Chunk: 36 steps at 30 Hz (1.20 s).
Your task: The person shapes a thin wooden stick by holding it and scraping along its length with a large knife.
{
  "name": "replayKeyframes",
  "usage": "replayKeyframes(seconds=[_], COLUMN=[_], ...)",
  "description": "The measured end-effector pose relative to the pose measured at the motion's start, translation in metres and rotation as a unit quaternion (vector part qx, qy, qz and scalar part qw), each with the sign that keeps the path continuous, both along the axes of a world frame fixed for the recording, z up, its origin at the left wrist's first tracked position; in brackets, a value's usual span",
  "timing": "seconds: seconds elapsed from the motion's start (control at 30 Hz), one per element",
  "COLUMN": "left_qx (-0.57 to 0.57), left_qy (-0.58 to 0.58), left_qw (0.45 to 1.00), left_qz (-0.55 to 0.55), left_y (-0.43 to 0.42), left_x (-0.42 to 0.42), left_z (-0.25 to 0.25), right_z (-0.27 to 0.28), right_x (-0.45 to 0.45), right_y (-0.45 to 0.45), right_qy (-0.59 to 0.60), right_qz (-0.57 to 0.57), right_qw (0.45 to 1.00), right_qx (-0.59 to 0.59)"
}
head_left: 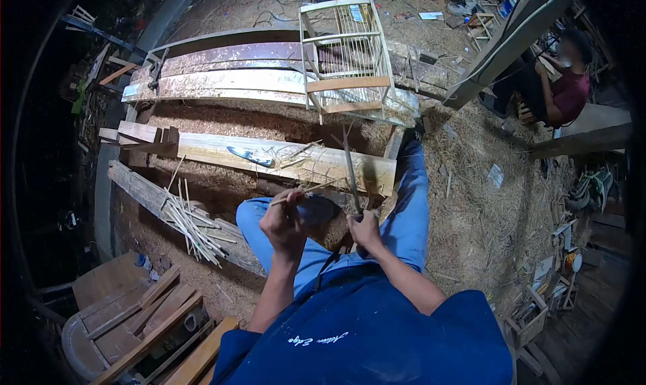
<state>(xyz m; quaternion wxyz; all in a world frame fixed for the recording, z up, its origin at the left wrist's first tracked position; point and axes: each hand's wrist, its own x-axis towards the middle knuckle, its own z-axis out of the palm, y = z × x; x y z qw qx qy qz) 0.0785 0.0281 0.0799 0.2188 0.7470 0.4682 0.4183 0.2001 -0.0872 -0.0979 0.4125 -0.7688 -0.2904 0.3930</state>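
Note:
My left hand (284,223) is closed around a thin wooden stick (317,186), which points to the right over the plank. In my right hand (366,230) is the handle of a long knife (351,173), its narrow blade pointing up and away from me. The stick's right end lies close to the blade; whether they touch I cannot tell. Beneath both is a light wooden plank (215,149) bearing shavings and a blue-and-silver tool (250,157). A bundle of thin sticks (192,227) rests on a weathered board to my left.
A wooden frame with thin bars, like a birdcage (346,83), stands on the bench (229,80) ahead. Wood shavings cover the ground (464,203). A post (508,45) rises at right, near a seated person (568,89). Boards (158,318) lie at lower left.

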Motion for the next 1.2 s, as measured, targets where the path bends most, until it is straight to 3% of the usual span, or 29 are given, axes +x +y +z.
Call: replayKeyframes(seconds=[0.03, 0.1, 0.17, 0.2, 0.3, 0.37, 0.43, 0.5, 0.57, 0.6, 0.7, 0.77, 0.83, 0.9, 0.97, 1.03, 1.07, 1.2], left_qx=[-0.018, -0.004, 0.009, -0.013, 0.029, 0.015, -0.001, -0.001, 0.000, 0.001, 0.022, -0.003, -0.031, 0.028, 0.023, 0.022, 0.024, 0.034], left_qy=[-0.003, -0.005, 0.011, -0.005, 0.019, 0.009, -0.003, -0.003, -0.005, -0.008, 0.024, -0.003, -0.028, 0.023, 0.026, 0.026, 0.034, 0.041], left_qw=[1.000, 1.000, 1.000, 1.000, 0.999, 1.000, 1.000, 1.000, 1.000, 1.000, 0.999, 1.000, 0.999, 0.999, 0.999, 0.998, 0.998, 0.998], left_qz=[0.012, 0.008, -0.001, 0.004, -0.021, -0.015, -0.003, 0.002, -0.001, -0.006, 0.002, 0.002, 0.008, -0.030, -0.037, -0.051, -0.052, -0.045], left_y=[0.000, -0.003, -0.004, -0.004, -0.003, -0.003, -0.001, -0.001, -0.001, -0.002, -0.004, -0.005, -0.006, -0.008, -0.011, -0.013, -0.014, -0.013], left_x=[-0.002, -0.001, 0.004, 0.005, 0.010, 0.004, 0.003, 0.003, 0.003, 0.003, 0.003, -0.001, -0.002, 0.000, 0.006, 0.011, 0.012, 0.019], left_z=[-0.001, -0.002, 0.003, 0.001, 0.006, 0.002, 0.000, -0.002, -0.001, 0.000, 0.000, -0.008, -0.008, -0.002, 0.008, 0.011, 0.012, 0.013], right_z=[-0.003, 0.013, 0.053, 0.064, 0.012, -0.016, -0.016, -0.011, 0.024, 0.039, -0.016, -0.024, -0.013, -0.006, 0.015, -0.012, -0.033, -0.017], right_x=[0.004, 0.009, 0.004, 0.007, -0.002, -0.006, 0.001, -0.001, -0.004, -0.003, -0.009, -0.004, -0.003, -0.005, -0.003, -0.002, -0.002, 0.001], right_y=[0.005, 0.008, 0.016, 0.018, 0.013, 0.009, 0.015, 0.021, 0.026, 0.024, 0.013, 0.014, 0.016, 0.016, 0.015, 0.012, 0.009, 0.011], right_qy=[-0.067, -0.063, -0.026, 0.015, 0.029, -0.002, -0.083, -0.076, -0.093, -0.080, -0.058, -0.023, -0.076, -0.096, -0.012, 0.003, -0.037, -0.090], right_qz=[0.002, 0.007, -0.032, 0.007, 0.078, 0.058, 0.004, 0.010, -0.021, 0.008, 0.059, 0.044, 0.022, 0.023, 0.029, 0.036, 0.035, 0.024], right_qw=[0.998, 0.997, 0.999, 0.999, 0.996, 0.998, 0.996, 0.997, 0.990, 0.994, 0.997, 0.999, 0.997, 0.994, 0.998, 0.998, 0.999, 0.995], right_qx=[0.015, -0.048, 0.026, 0.039, -0.011, -0.036, 0.040, 0.030, 0.101, 0.078, -0.004, -0.015, 0.022, 0.051, 0.058, 0.052, 0.010, -0.019])
